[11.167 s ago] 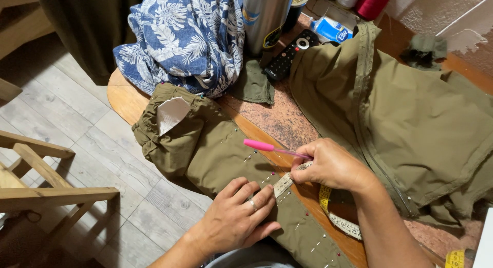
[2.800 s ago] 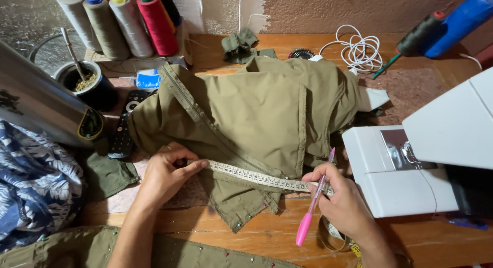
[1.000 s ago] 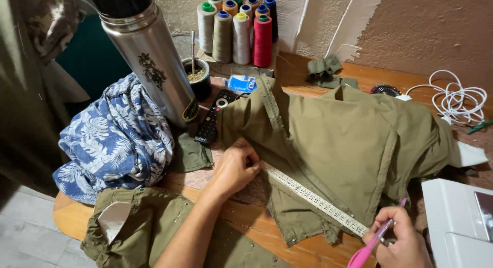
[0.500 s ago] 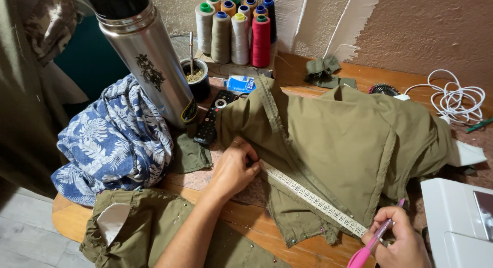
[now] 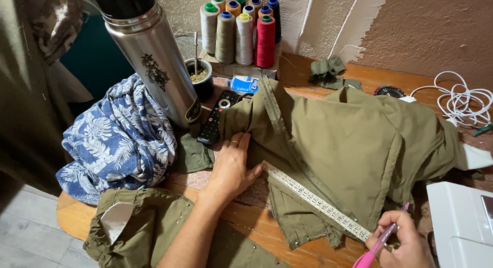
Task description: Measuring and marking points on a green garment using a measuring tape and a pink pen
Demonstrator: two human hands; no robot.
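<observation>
L hand [image 5: 233, 168] flat, fingers open, pins tape measure [image 5: 316, 202] end onto olive garment [image 5: 349, 144] on table [image 5: 267, 232]. R hand [image 5: 405, 242] grips pink marker [image 5: 377, 245] w/ tape's other end. Cup [image 5: 201, 83] by steel thermos [image 5: 154, 52] holds herb + metal straw.

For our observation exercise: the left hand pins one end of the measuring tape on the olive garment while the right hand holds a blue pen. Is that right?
Not quite. In the head view the pen in the right hand is pink, not blue. The left hand does pin the measuring tape on the olive garment.

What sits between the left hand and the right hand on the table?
In the head view, a measuring tape stretches from the left hand to the right hand, lying diagonally over the olive garment. The right hand also holds a pink pen.
</observation>
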